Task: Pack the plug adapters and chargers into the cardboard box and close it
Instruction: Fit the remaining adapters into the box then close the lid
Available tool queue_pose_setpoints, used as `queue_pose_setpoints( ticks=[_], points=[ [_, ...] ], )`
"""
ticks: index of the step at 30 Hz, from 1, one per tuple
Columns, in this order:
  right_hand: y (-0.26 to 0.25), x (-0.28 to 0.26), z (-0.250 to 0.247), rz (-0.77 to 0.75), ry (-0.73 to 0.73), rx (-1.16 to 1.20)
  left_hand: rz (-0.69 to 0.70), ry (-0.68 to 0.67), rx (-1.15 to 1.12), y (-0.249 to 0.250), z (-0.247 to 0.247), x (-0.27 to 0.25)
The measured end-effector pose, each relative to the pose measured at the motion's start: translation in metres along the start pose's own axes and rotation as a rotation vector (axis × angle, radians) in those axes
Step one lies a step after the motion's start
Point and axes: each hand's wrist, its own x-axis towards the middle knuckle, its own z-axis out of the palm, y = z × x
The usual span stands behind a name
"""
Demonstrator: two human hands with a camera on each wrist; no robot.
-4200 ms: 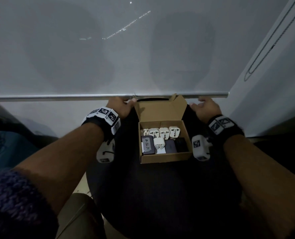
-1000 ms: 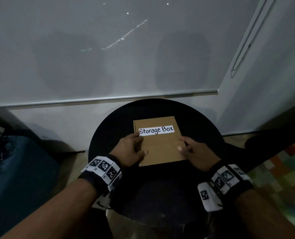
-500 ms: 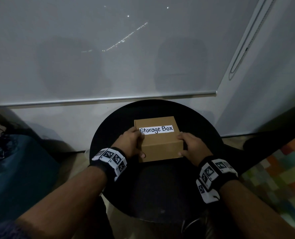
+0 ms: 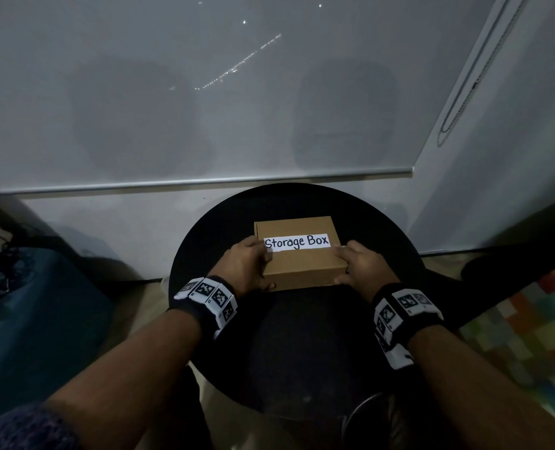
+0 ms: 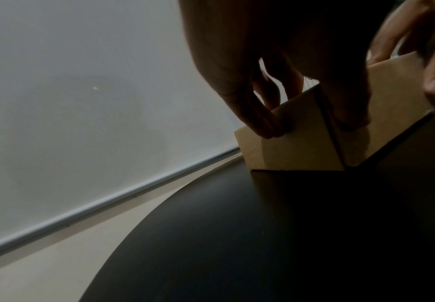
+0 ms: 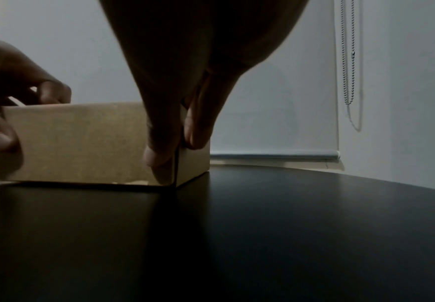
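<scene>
Head view looks down on a small brown cardboard box [image 4: 298,254] with its lid down flat and a white "Storage Box" label [image 4: 297,242], sitting toward the far side of a round black table [image 4: 302,352]. The left hand [image 4: 245,267] grips the box's near left corner and the right hand [image 4: 360,264] its near right corner, so the box lies between them, its long axis running front to back; neither hand is nearer. No adapters or chargers show; I judge them shut inside, the task all but done, only the front flap perhaps needing a press. Right wrist view adds what the head view hides: the thumb [image 6: 159,163] lies down the front face at the corner seam while other fingers [image 6: 198,126] curl on the side wall. Left wrist view shows the same pinch mirrored, fingers [image 5: 260,122] on the side.
</scene>
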Motion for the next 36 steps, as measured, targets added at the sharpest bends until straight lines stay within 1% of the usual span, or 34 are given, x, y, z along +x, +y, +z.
queue_pose_setpoints(
  ticks=[5, 11, 17, 19, 22, 24, 29, 31, 33, 36],
  points=[
    [-0.001, 0.006, -0.003, -0.015, -0.012, -0.020, 0.023, 0.016, -0.023, -0.003, 0.003, 0.001],
    [-0.004, 0.007, -0.008, -0.008, -0.046, -0.073, 0.030, 0.026, 0.016, -0.004, 0.010, 0.001],
    [-0.016, 0.021, -0.030, 0.043, -0.193, -0.184, -0.007, -0.049, 0.081, -0.002, -0.001, 0.004],
    [-0.020, 0.023, -0.032, 0.055, -0.205, -0.209, -0.007, -0.083, 0.122, 0.002, -0.006, 0.007],
    [-0.025, 0.022, -0.034, 0.019, -0.216, -0.258, -0.020, -0.151, 0.164, 0.009, -0.014, 0.010],
    [-0.026, 0.020, -0.038, 0.003, -0.216, -0.267, -0.042, -0.173, 0.173, 0.009, -0.020, 0.012],
    [-0.028, 0.022, -0.051, 0.029, -0.229, -0.242, -0.049, -0.126, 0.186, 0.006, -0.026, 0.021],
    [-0.031, 0.026, -0.058, 0.025, -0.196, -0.232, -0.036, -0.085, 0.189, 0.005, -0.028, 0.027],
    [-0.031, 0.032, -0.060, -0.003, -0.145, -0.199, 0.005, -0.038, 0.192, 0.004, -0.028, 0.032],
    [-0.029, 0.044, -0.053, -0.060, -0.143, -0.173, 0.076, 0.016, 0.147, -0.006, -0.025, 0.041]
  ],
)
